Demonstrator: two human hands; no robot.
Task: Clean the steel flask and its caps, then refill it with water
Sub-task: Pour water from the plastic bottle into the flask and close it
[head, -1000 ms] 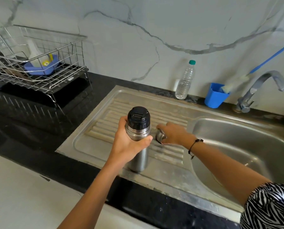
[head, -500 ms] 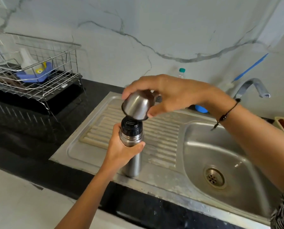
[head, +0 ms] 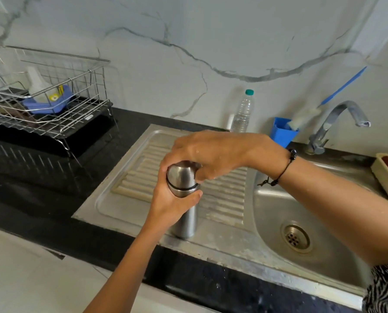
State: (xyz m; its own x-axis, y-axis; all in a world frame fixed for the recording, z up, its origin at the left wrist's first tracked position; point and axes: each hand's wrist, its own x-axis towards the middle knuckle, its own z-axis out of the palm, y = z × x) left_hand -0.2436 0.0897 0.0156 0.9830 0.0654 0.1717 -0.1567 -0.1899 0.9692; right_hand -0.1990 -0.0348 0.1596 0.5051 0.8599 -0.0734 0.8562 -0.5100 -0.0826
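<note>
The steel flask (head: pixel 186 220) stands upright on the ribbed drainboard (head: pixel 132 184) near the sink unit's front edge. My left hand (head: pixel 168 206) grips its upper body from the left. The steel outer cap (head: pixel 180 175) now sits on top of the flask, covering the black inner cap, with only a thin dark seam showing below it. My right hand (head: pixel 213 154) comes from the right and holds the cap from above, fingers curled round its top.
The sink basin (head: pixel 276 213) with its drain lies to the right, the tap (head: pixel 337 123) behind it. A plastic water bottle (head: pixel 242 111) and a blue cup (head: pixel 282 132) holding a brush stand by the wall. A wire dish rack (head: pixel 46 96) is far left, a beige tray (head: pixel 385 175) at the right edge.
My right hand picked the steel cap off the drainboard, carried it over the flask and lowered it onto the black inner cap. My left hand kept its grip on the flask.
</note>
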